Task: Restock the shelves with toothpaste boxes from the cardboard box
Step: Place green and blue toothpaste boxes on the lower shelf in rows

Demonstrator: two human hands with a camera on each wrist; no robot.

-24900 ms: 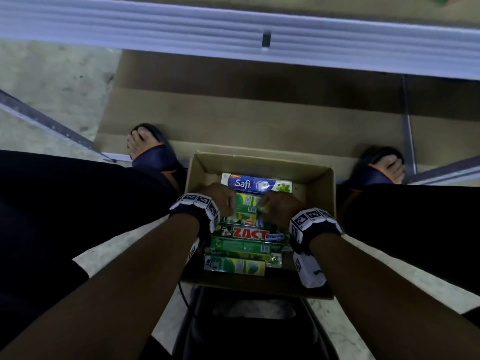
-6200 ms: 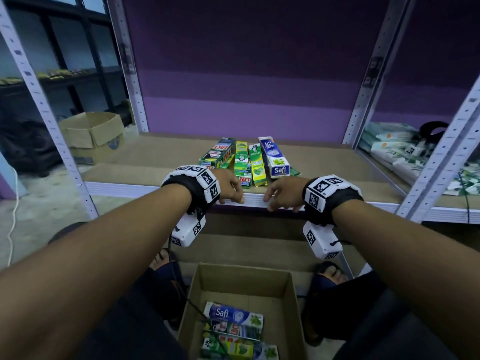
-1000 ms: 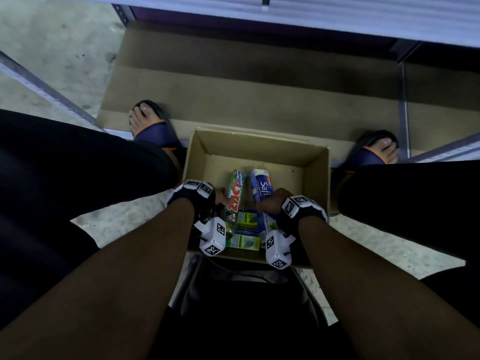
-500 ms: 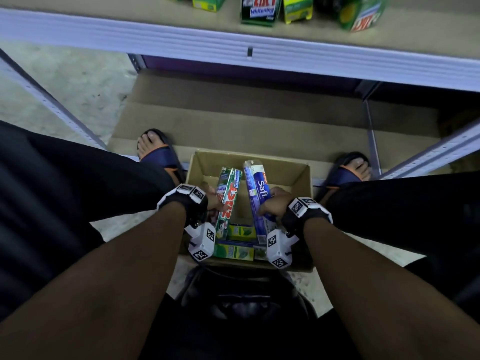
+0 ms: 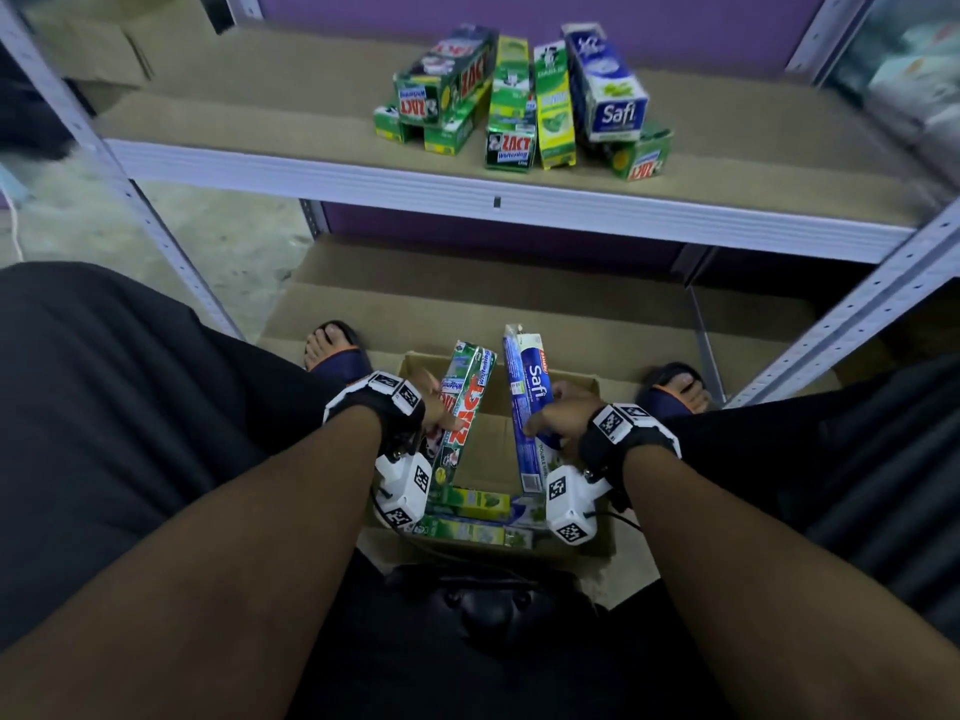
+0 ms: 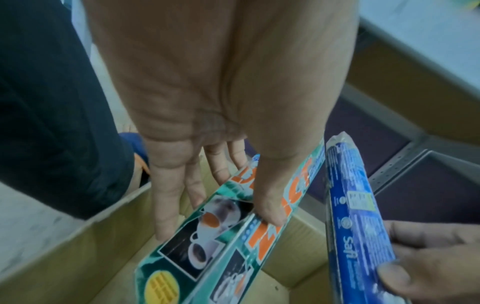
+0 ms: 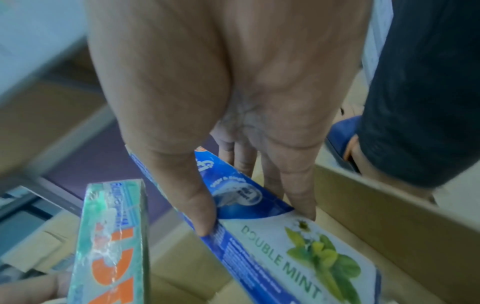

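Observation:
My left hand grips a green Zact toothpaste box, thumb on top and fingers beneath. The blue Safi box is held the same way by my right hand. Both boxes are lifted above the open cardboard box on the floor between my feet. A few green toothpaste boxes still lie in its near end. On the shelf above stand several stocked toothpaste boxes.
Grey slotted shelf uprights rise at right and left. A lower shelf board lies behind the cardboard box. My sandalled feet flank it. Another carton sits at far left, and packaged goods at far right.
Both hands have lifted the Zact and Safi boxes higher out of the cardboard box. My view has tilted up, so the stocked shelf is now in sight.

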